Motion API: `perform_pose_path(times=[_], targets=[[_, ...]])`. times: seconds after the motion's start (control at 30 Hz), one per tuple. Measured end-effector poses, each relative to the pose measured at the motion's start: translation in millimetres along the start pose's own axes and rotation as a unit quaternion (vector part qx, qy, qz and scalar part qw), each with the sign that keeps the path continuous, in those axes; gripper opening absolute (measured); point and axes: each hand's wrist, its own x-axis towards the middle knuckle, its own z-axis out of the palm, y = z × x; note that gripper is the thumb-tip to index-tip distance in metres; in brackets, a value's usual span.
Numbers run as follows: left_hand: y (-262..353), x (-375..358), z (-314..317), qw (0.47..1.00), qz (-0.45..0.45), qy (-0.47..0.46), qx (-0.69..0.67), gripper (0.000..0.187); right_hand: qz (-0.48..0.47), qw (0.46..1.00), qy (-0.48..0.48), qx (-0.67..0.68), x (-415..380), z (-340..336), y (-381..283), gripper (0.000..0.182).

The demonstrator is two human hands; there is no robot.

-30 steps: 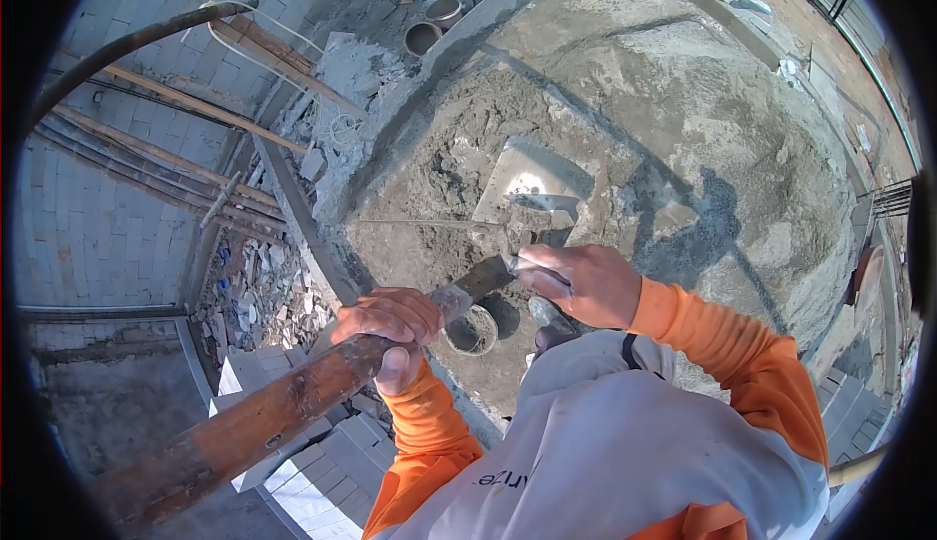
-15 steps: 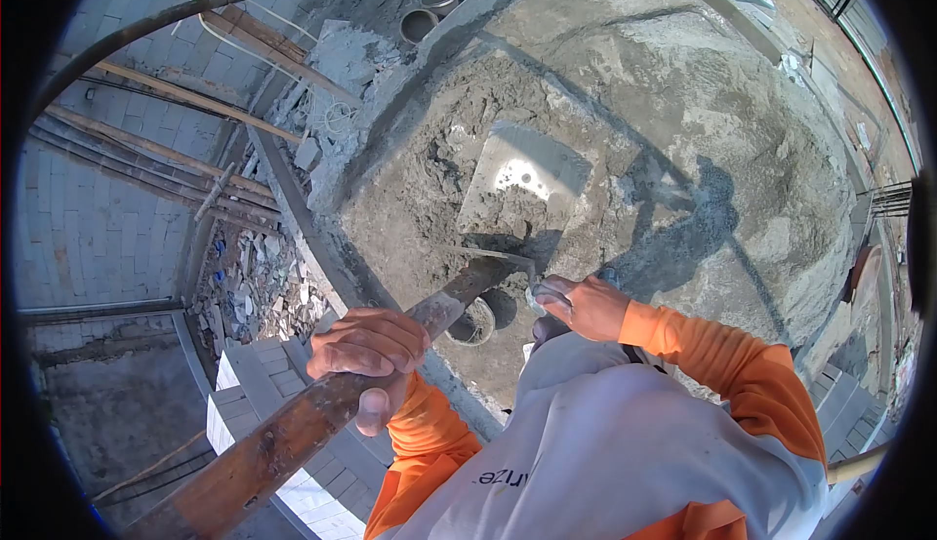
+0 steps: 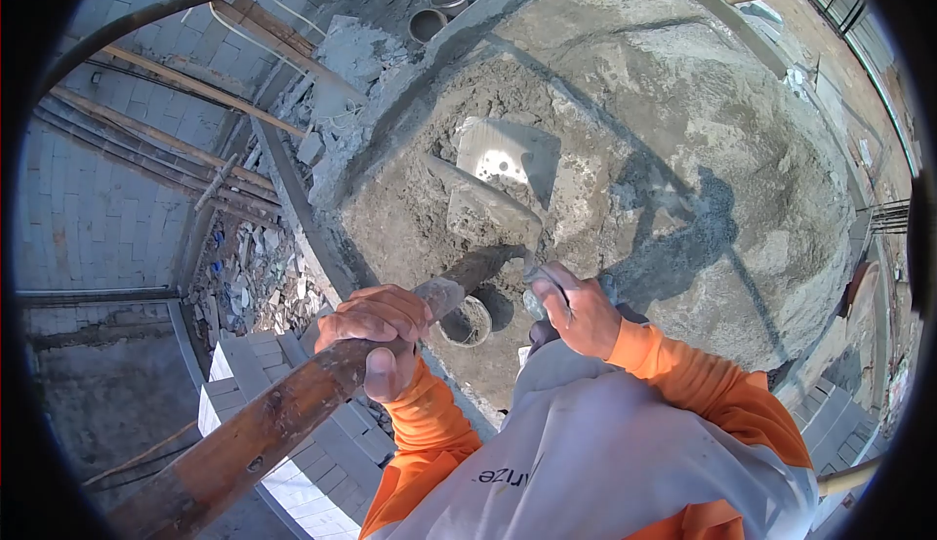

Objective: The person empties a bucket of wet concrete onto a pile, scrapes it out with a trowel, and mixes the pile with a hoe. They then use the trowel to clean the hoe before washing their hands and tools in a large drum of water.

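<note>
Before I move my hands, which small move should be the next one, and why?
I would probably draw the trowel in your right hand across the lower part of the flat blade: grey mortar lies there, while the upper part looks mostly bare. Your left hand grips the wooden pole, which may help steadiness.

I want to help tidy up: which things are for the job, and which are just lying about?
For the job, it seems:
wooden pole, in the left hand
trowel, in the right hand
grey mix
flat plate in it

Probably just lying about:
far buckets
rubble
long poles

I can't tell about the near bucket.
</note>
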Motion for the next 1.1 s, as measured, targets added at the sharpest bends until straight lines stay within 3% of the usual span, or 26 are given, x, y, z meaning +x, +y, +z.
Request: perform_pose_path(times=[0.07,0.13,0.2,0.27,0.33,0.4,0.47,0.5,0.6,0.67,0.73,0.8,0.87,0.9,0.93,1.0,1.03,1.1], targets=[[0,0,0,1.0,0.002,-0.003,0.0,0.019,0.091,0.972,-0.215,0.0,-2,8,13,0.041],[-5,4,2,1.0,0.014,-0.005,0.001,0.019,0.074,0.975,-0.207,-0.016,6,4,19,0.037],[-3,-1,8,0.999,-0.011,0.043,0.021,0.016,0.023,0.993,-0.037,-0.105,-2,10,10,0.037],[-3,-1,14,0.996,-0.023,0.083,0.028,0.014,0.044,0.992,-0.078,-0.087,-13,25,21,0.041],[-2,14,34,0.962,-0.031,0.258,0.088,0.016,0.091,0.983,-0.154,-0.046,-26,45,37,0.047],[-4,24,45,0.943,-0.025,0.308,0.124,0.014,0.095,0.99,-0.097,-0.043,-25,45,38,0.05],[-8,30,50,0.879,-0.053,0.426,0.21,0.014,0.134,0.99,0.023,-0.027,-20,39,26,0.052],[-9,32,49,0.865,-0.065,0.446,0.22,0.015,0.057,0.996,0.062,-0.024,-20,37,30,0.052],[-12,43,49,0.839,-0.06,0.481,0.248,0.014,0.009,0.996,0.082,0.042,-22,11,-6,0.051],[-7,47,47,0.841,-0.053,0.483,0.237,0.014,-0.001,0.996,0.08,0.032,-27,36,49,0.047],[3,54,45,0.845,-0.079,0.476,0.231,0.015,0.092,0.988,-0.083,-0.095,-15,43,79,0.043],[0,57,37,0.84,-0.063,0.489,0.227,0.015,0.018,0.99,-0.066,-0.125,-9,32,71,0.041],[5,49,33,0.833,-0.074,0.496,0.232,0.015,0.103,0.993,-0.046,0.022,-12,18,9,0.044],[4,51,31,0.835,-0.061,0.501,0.218,0.015,0.033,0.998,0.033,0.03,-19,33,21,0.042],[6,50,30,0.837,-0.052,0.504,0.207,0.015,0.034,0.999,0.029,0.03,-18,42,36,0.042],[14,52,33,0.835,-0.064,0.505,0.207,0.016,0.076,0.985,-0.082,-0.13,-17,46,65,0.041],[18,54,34,0.835,-0.076,0.504,0.207,0.017,0.069,0.987,-0.113,-0.091,-9,32,71,0.045],[13,55,30,0.844,-0.061,0.493,0.202,0.016,0.061,0.993,-0.084,-0.059,14,9,31,0.049]])
